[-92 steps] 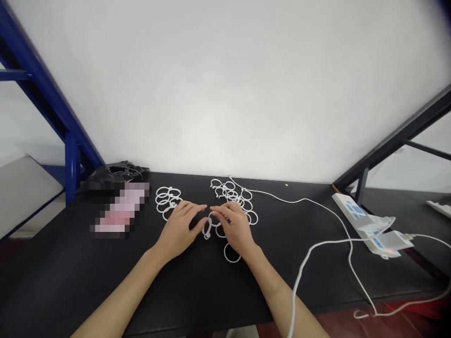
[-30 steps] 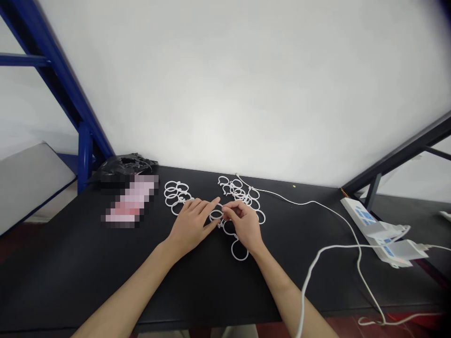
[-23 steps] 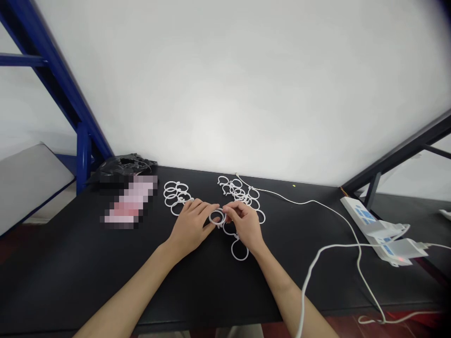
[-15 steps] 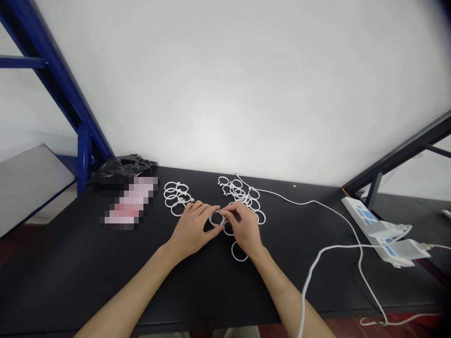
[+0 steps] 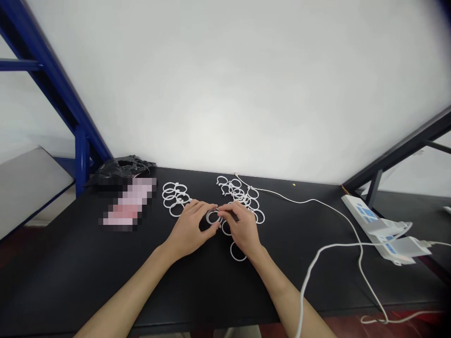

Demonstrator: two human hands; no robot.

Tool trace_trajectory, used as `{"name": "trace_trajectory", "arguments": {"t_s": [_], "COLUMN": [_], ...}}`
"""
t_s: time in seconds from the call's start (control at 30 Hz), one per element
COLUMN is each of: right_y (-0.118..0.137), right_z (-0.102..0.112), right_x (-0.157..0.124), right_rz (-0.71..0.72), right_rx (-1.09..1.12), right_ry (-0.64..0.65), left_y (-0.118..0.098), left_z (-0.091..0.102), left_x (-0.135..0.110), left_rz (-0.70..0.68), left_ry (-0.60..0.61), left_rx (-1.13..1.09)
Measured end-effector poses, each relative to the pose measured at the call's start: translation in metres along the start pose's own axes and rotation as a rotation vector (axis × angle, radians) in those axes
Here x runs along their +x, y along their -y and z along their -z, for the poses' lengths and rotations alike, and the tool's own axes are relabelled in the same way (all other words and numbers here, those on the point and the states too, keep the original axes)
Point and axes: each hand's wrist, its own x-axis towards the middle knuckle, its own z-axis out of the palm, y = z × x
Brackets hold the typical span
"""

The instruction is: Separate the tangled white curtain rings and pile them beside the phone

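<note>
A pale plastic ring (image 5: 208, 218) is held between my two hands just above the black table; it seems to be doubled with a second ring. My left hand (image 5: 192, 225) curves around its left side, thumb below and fingers above. From the right, my right hand (image 5: 243, 225) pinches its edge between thumb and fingertips. Several white rings with small clips (image 5: 175, 197) lie overlapping beyond my left hand. A looser pile of white rings (image 5: 240, 193) spreads behind my right hand. One more ring (image 5: 238, 259) rests nearer to me, partly hidden by my right wrist.
The black table (image 5: 141, 291) meets a white wall (image 5: 225, 94). At the back left lies a black plastic bag (image 5: 123, 167), near a blurred pink patch (image 5: 130, 202). On the right are a power strip (image 5: 366, 220) with plugs and a long white cable (image 5: 317, 263).
Both hands and the ring between them have shifted slightly left. The grip looks much the same. The piles of rings lie as before.
</note>
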Motion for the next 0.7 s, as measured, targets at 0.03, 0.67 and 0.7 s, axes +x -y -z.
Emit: {"name": "trace_trajectory", "arguments": {"t_s": [0.03, 0.67, 0.7], "right_y": [-0.001, -0.004, -0.004], "right_z": [0.0, -0.003, -0.003], "right_x": [-0.001, -0.007, -0.007], "right_rz": [0.013, 0.167, 0.173], "right_rx": [-0.026, -0.462, -0.473], "right_ry": [-0.001, 0.226, 0.235], "left_y": [0.002, 0.034, 0.033], "left_z": [0.002, 0.017, 0.017], "left_x": [0.0, -0.002, -0.002], "left_rz": [0.02, 0.365, 0.366], "left_ry": [-0.012, -0.061, -0.063], "left_rx": [0.038, 0.544, 0.542]}}
